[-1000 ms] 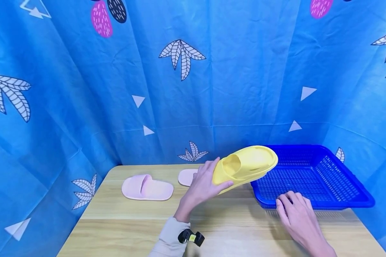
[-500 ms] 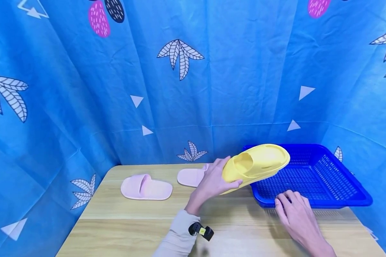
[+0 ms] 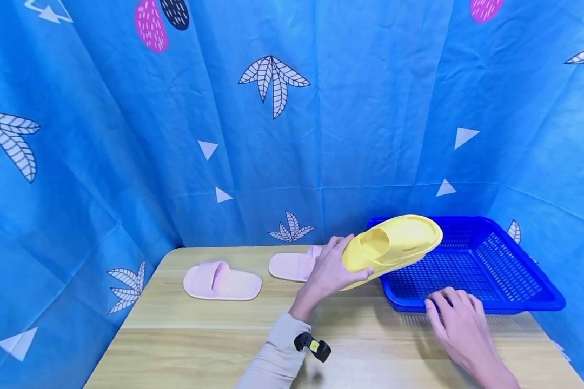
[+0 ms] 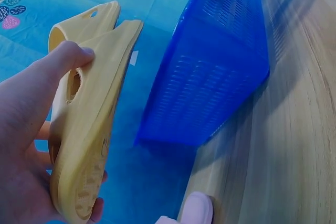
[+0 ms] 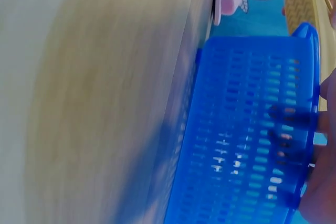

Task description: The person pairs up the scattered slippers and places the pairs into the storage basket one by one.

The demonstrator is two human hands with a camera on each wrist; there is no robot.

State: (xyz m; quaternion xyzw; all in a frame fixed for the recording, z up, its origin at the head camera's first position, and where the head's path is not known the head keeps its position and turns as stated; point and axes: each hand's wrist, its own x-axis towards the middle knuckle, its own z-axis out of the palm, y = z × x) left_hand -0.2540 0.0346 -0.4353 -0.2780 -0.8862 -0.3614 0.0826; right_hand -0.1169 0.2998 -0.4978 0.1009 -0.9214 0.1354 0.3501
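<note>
Left hand [image 3: 332,273] holds a thick, yellow, rubbery-looking slipper [image 3: 401,246] beside a blue plastic basket with small holes [image 3: 513,270]

I count 2 hands, 1 basket and 2 flat, pale pink slippers with wide bands: the pink slipper far from the basket [image 3: 222,282] and the pink slipper near the basket [image 3: 289,266]. I see 1 yellow slipper for sure, but cannot tell if a 2nd is tucked against it. Both pink ones lie left of the basket on the tan wooden table [image 3: 194,356]. A blue cloth curtain [image 3: 375,108] hangs behind the basket.

Since 1 second ago, the yellow slipper has moved closer, and in the head view it covers more of the basket's left side. More of the pink slipper near the basket shows. The right hand [image 3: 462,327] has slid a little right along the basket's near rim.

The left hand reaches from a pale sleeve [image 3: 277,351]. Its thumb presses 1 side of the yellow slipper and its fingers curl round the other, holding it tilted in the air. The right hand's fingers are bent over the basket's near rim, gripping it.
</note>
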